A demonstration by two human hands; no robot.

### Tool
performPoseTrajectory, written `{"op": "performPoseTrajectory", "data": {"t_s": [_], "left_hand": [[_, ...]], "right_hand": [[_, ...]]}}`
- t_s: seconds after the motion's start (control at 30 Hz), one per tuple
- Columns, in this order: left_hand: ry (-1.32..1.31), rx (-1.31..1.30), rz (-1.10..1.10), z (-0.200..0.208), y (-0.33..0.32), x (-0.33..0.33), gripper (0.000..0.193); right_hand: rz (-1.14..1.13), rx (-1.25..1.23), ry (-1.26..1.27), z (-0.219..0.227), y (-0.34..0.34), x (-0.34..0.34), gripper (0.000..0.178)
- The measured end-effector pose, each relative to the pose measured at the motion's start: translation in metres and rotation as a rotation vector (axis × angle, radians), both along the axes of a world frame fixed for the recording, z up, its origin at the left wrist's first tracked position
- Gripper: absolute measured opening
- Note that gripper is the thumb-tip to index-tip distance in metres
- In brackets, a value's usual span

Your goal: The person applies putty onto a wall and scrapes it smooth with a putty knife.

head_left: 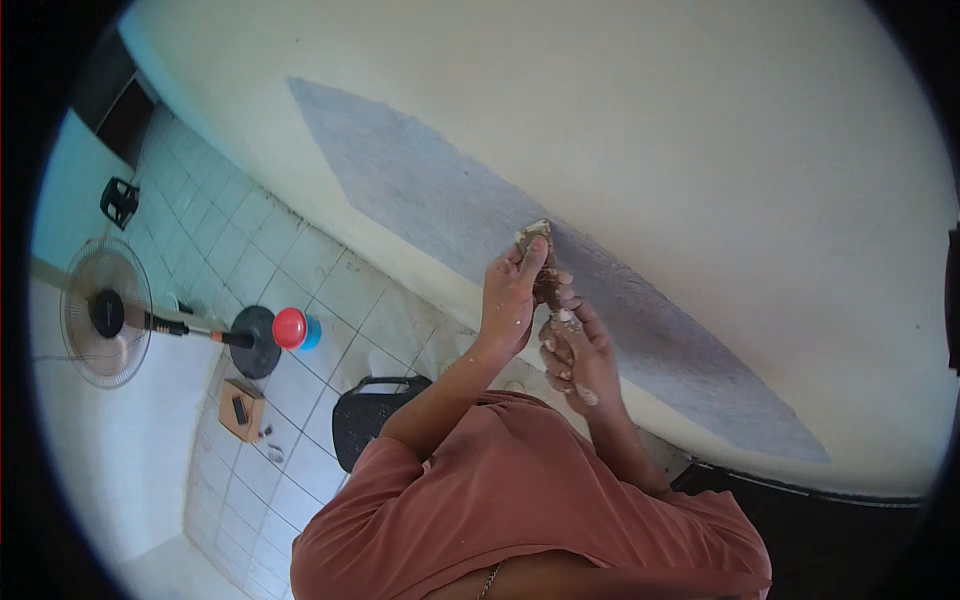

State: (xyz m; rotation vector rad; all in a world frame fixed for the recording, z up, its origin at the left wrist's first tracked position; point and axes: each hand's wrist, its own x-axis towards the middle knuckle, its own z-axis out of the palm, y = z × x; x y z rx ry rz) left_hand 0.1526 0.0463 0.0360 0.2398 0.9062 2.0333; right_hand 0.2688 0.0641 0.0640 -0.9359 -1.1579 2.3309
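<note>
In front of the wall, my two hands are close together, both smeared with whitish paste. My left hand (pixel 510 300) is closed, thumb on top, around a narrow brown tool (pixel 547 288) crusted with white paste at its upper end. Its exact kind cannot be made out. Just below and to the right, my right hand (pixel 590 365) has its fingers curled around something paste-covered, mostly hidden by the fingers. Whether both hands grip one piece or two is unclear. Behind them, a long grey patch (pixel 420 180) runs slantwise across the cream wall (pixel 700 150).
At left on the tiled floor (pixel 310 260) stand a pedestal fan (pixel 105 312), a blue bucket with a red bowl on top (pixel 291 328), and a cardboard box (pixel 241 410) with a dark item on it. A black chair (pixel 365 420) is beside my left arm; a black stool (pixel 120 202) stands farther off.
</note>
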Motion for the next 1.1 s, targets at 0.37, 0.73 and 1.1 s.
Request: {"op": "performPoseTrajectory", "data": {"t_s": [0.37, 0.73, 1.1], "left_hand": [[0.336, -0.463, -0.022, -0.109, -0.081, -0.028, 0.034], [0.221, -0.661, 0.084, -0.154, -0.134, 0.051, 0.031], [0.351, -0.651, 0.226, -0.071, -0.141, 0.046, 0.034]], "right_hand": [[0.41, 0.223, -0.197, -0.02, 0.022, 0.046, 0.03], [0.399, 0.217, -0.034, -0.035, 0.044, 0.059, 0.01], [0.369, 0.321, 0.023, -0.045, 0.038, 0.04, 0.053]]}}
